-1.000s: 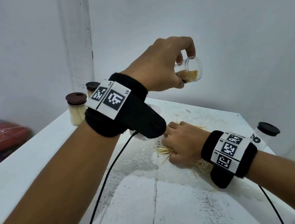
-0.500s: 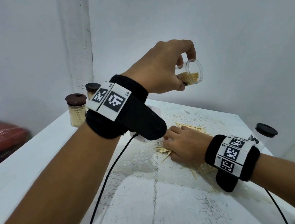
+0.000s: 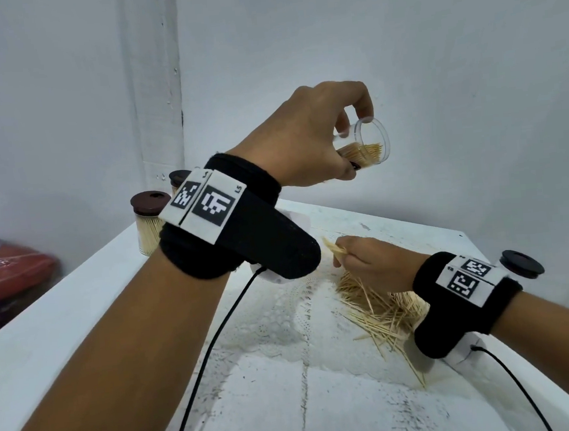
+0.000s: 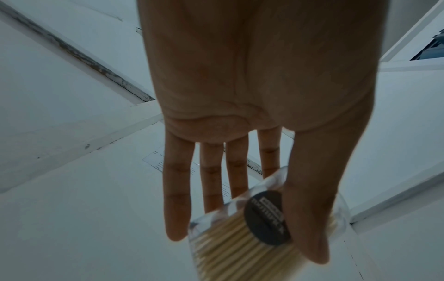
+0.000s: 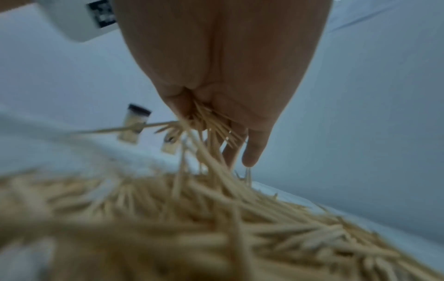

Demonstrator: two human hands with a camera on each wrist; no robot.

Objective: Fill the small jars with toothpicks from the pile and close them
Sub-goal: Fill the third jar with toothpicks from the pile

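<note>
Head view: left hand (image 3: 307, 137) raised above white table (image 3: 77, 302), fingers and thumb curled round clear open jar (image 3: 368, 146), tilted on side, partly filled with toothpicks. Right hand (image 3: 376, 262) low over toothpick pile (image 3: 384, 309), pinching small bunch (image 3: 335, 248). Two capped full jars (image 3: 149, 227) at far left edge (second mostly hidden); black-lidded jar (image 3: 521, 263) at right.

Left wrist view: thumb (image 4: 310, 209) across jar, dark round label (image 4: 265, 218) on its wall.

Right wrist view: fingers closed on toothpicks, pile (image 5: 216, 228) blurred beneath.
</note>
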